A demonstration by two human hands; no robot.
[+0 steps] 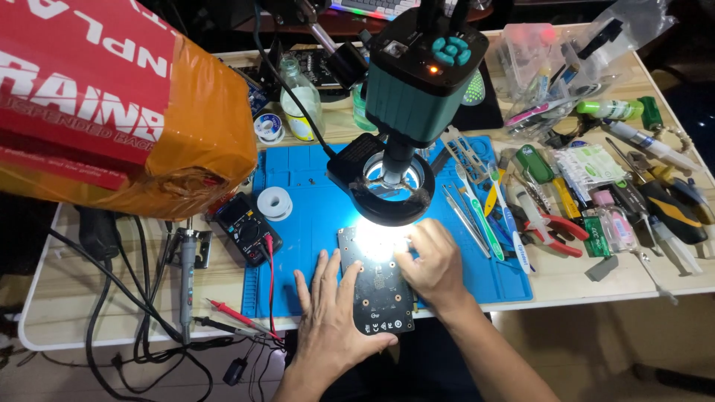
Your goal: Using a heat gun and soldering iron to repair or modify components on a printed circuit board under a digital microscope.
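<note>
A dark circuit board (pixel 380 290) lies on a blue work mat (pixel 313 186), its far end brightly lit under a green microscope (pixel 417 82) with a ring light (pixel 393 195). My left hand (pixel 331 316) lies flat beside the board's left edge, thumb pressing its near corner. My right hand (pixel 432 264) rests on the board's right side, fingers curled at the lit area. Whether those fingers pinch anything is hidden by glare.
A black multimeter (pixel 246 227) with red probes (pixel 238 316) and a soldering iron (pixel 186 272) lie left. Solder spools (pixel 274 202), tweezers (pixel 465 216), pliers (pixel 555 227), screwdrivers and bottles crowd the right. An orange-wrapped package (pixel 126 112) looms at the top left.
</note>
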